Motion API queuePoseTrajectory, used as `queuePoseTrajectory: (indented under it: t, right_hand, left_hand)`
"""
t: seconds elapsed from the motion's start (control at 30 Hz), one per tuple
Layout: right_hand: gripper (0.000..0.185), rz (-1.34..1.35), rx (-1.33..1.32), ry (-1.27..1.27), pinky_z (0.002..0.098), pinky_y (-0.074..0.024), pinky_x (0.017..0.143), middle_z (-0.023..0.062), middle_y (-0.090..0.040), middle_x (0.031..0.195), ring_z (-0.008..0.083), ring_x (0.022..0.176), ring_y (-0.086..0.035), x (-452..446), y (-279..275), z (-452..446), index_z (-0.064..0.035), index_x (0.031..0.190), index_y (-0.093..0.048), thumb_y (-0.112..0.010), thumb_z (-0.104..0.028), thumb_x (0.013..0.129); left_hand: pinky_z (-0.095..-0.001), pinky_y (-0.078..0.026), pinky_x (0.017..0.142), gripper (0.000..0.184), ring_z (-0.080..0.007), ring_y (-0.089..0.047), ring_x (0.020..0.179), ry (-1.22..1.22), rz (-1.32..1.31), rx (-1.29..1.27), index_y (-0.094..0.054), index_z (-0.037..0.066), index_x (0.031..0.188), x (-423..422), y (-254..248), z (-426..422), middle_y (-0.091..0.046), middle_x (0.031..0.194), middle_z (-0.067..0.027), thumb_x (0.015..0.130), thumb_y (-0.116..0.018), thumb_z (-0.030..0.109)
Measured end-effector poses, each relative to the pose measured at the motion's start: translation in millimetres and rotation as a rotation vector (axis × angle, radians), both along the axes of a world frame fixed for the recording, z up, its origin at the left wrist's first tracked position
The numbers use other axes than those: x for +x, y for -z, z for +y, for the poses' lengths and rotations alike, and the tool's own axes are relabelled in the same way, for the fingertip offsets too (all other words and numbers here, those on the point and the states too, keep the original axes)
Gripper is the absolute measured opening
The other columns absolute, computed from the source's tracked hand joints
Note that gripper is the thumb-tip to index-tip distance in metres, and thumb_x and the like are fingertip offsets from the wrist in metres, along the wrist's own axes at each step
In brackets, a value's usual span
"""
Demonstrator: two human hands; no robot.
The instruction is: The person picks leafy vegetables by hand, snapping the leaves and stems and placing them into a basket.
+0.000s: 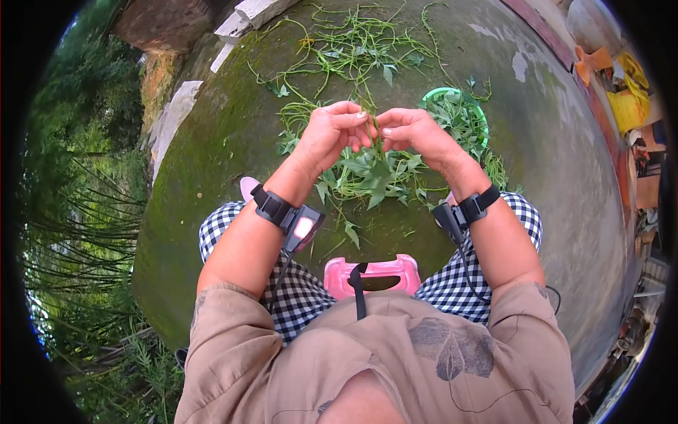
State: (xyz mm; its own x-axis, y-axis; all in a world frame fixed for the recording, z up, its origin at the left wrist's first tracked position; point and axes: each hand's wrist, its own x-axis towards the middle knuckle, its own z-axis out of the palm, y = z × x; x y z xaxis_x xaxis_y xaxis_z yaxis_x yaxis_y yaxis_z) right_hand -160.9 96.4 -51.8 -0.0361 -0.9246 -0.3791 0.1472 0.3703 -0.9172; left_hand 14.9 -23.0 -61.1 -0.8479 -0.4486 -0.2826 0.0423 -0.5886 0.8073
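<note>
My left hand (337, 133) and my right hand (415, 136) meet in front of me, thumbs and fingers pinched on a leafy green stem (376, 126). Its leaves seem to hang below the fingers, where they blend with the pile behind. Directly beneath lies a heap of cut leaves (367, 173) on the ground. Beyond the hands, long vine stems (353, 53) are spread in a loose tangle. A round green basket (486, 127) holding leaves stands just past my right hand.
Between my knees is a pink plastic stool (339, 272). Mossy concrete (212, 141) forms the ground, edged by pale stone blocks (173, 120) on the left with bushes (85, 233) beyond. At far right are a yellow bag (628, 106) and assorted clutter.
</note>
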Motion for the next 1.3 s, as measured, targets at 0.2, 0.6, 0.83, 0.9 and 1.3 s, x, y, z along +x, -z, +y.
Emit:
queuePoseTrajectory:
  t: [0.2, 0.6, 0.83, 0.9, 1.3]
  right_hand:
    - [0.013, 0.031, 0.125, 0.054, 0.0210, -0.0430, 0.060, -0.0036, -0.061, 0.078, 0.0060, 0.066, -0.053, 4, 7, 0, -0.0075, 0.095, -0.066, -0.064, -0.019, 0.089]
    - [0.017, -0.171, 0.119, 0.022, 0.0198, -0.0430, 0.059, -0.0003, -0.062, 0.078, 0.0085, 0.066, -0.059, 26, -2, 4, -0.0084, 0.089, -0.062, -0.066, -0.024, 0.088]
    - [0.022, -0.276, 0.125, 0.022, 0.0257, -0.0502, 0.065, 0.0053, -0.066, 0.087, 0.0149, 0.073, -0.065, 52, 22, 11, -0.0056, 0.102, -0.060, -0.066, -0.018, 0.085]
    - [0.024, -0.267, 0.150, 0.060, 0.0266, -0.0509, 0.066, 0.0069, -0.067, 0.090, 0.0161, 0.075, -0.067, 51, 31, 7, -0.0047, 0.105, -0.060, -0.065, -0.018, 0.086]
    - [0.015, 0.611, 0.180, -0.156, 0.0371, -0.0513, 0.065, 0.0115, -0.069, 0.084, 0.0256, 0.074, -0.066, 64, 122, -14, -0.0055, 0.091, -0.067, -0.064, -0.015, 0.080]
  left_hand:
    - [-0.0242, -0.049, 0.050, 0.012, -0.0133, -0.058, 0.054, -0.070, -0.126, -0.005, -0.060, -0.001, 0.097, 4, 10, -5, -0.064, 0.075, -0.0084, 0.093, -0.056, 0.009]
    - [-0.0263, -0.045, 0.051, 0.018, -0.0130, -0.054, 0.056, -0.133, -0.181, 0.094, -0.061, -0.001, 0.093, 6, 11, -6, -0.060, 0.069, -0.0067, 0.091, -0.052, 0.014]
    - [-0.0292, -0.048, 0.056, 0.020, -0.0189, -0.057, 0.062, -0.217, -0.070, 0.403, -0.057, -0.004, 0.100, 2, 46, 1, -0.061, 0.077, -0.0107, 0.088, -0.046, 0.007]
    - [-0.0315, -0.049, 0.056, 0.020, -0.0214, -0.057, 0.064, -0.285, -0.107, 0.386, -0.056, -0.005, 0.097, 3, 56, 0, -0.060, 0.077, -0.0127, 0.083, -0.044, 0.001]
    - [-0.0305, -0.046, 0.060, 0.023, -0.0154, -0.061, 0.074, -0.294, -0.550, -0.584, -0.071, 0.004, 0.087, 24, -16, -36, -0.067, 0.084, -0.0103, 0.082, -0.057, 0.021]
